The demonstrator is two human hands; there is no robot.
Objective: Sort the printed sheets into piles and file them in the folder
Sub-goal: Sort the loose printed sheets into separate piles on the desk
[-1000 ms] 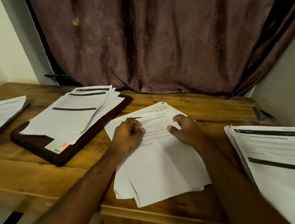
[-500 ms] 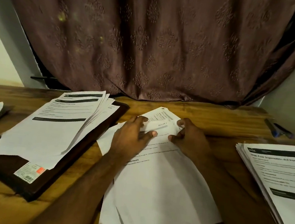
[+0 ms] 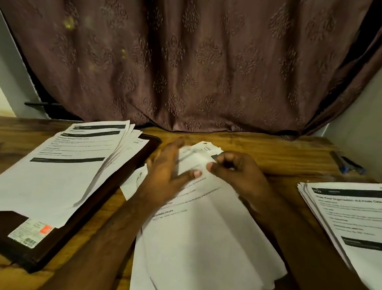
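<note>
On the wooden table point(image 3: 264, 155), directly before the person, lies a loose middle stack of printed sheets point(image 3: 201, 237), fanned and slightly askew, its near edge at the table's front. Left hand point(image 3: 167, 175) rests flat on the far part of this stack, fingers straight and spread, holding nothing. Right hand point(image 3: 236, 171) is at the stack's far right corner, thumb and curled fingers pinching the top sheet's corner; that corner is raised off the sheets beneath. To the left, a dark brown folder point(image 3: 28, 251) lies open on the table with a pile of printed sheets point(image 3: 57, 175) on top of it; a white barcode label point(image 3: 30, 233) with an orange patch shows on the folder's near edge. A further pile point(image 3: 357, 226) sits at the right edge of view, well apart from the folder. Blue pens point(image 3: 348, 165) lie at the far right corner. A patterned brown curtain point(image 3: 192, 53) hangs behind the table.
</note>
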